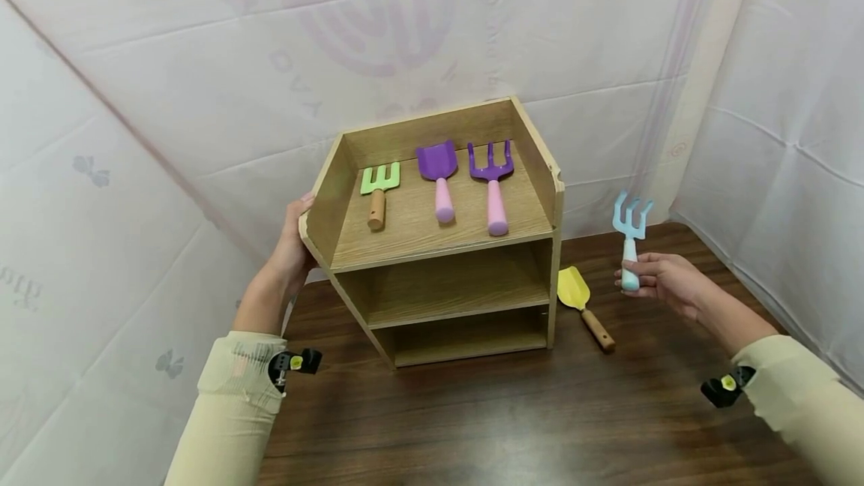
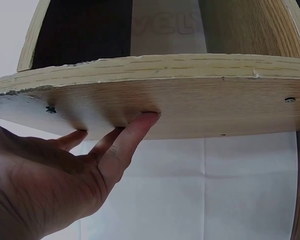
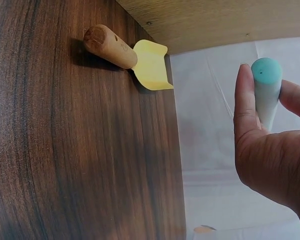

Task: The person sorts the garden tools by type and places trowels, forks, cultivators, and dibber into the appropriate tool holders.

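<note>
The right hand (image 1: 664,280) is pinching a light-blue, three-pronged toy fork (image 1: 630,246) to the right of the three-level brown wooden shelf (image 1: 432,244). The left hand (image 2: 65,175) is touching the shelf's side – fingers straight. Faint letters (image 2: 166,24) – "EL" – are showing on white sheeting (image 1: 607,6).

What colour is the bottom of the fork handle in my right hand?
The handle bottom is turquoise; the right wrist view shows it best.
</note>
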The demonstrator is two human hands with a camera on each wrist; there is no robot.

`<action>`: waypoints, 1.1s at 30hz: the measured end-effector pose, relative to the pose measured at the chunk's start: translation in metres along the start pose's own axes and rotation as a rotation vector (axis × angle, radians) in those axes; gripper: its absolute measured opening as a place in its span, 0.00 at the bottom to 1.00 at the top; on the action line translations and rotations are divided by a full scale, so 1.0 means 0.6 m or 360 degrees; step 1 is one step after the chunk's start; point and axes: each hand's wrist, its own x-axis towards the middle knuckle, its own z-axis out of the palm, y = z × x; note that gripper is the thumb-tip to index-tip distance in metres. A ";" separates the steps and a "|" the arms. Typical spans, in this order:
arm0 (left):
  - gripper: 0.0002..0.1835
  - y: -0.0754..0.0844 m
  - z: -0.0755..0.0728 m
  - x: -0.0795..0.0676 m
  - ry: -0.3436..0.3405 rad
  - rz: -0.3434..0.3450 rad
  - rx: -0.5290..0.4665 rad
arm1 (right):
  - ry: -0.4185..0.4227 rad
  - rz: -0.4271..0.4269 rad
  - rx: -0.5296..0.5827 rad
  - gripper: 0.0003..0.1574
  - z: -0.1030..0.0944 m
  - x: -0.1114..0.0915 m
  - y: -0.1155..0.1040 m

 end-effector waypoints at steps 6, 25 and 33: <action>0.38 0.001 -0.001 0.001 -0.0020 0.0015 -0.0009 | 0.0011 0.0005 -0.0028 0.18 0.009 0.000 -0.005; 0.39 -0.001 0.000 0.001 -0.0017 -0.0004 0.0014 | -0.0014 -0.0003 -0.0064 0.20 0.031 -0.004 -0.008; 0.41 -0.002 0.000 0.001 0.0010 -0.0018 0.0045 | -0.0001 -0.0024 -0.0135 0.21 0.030 -0.007 -0.005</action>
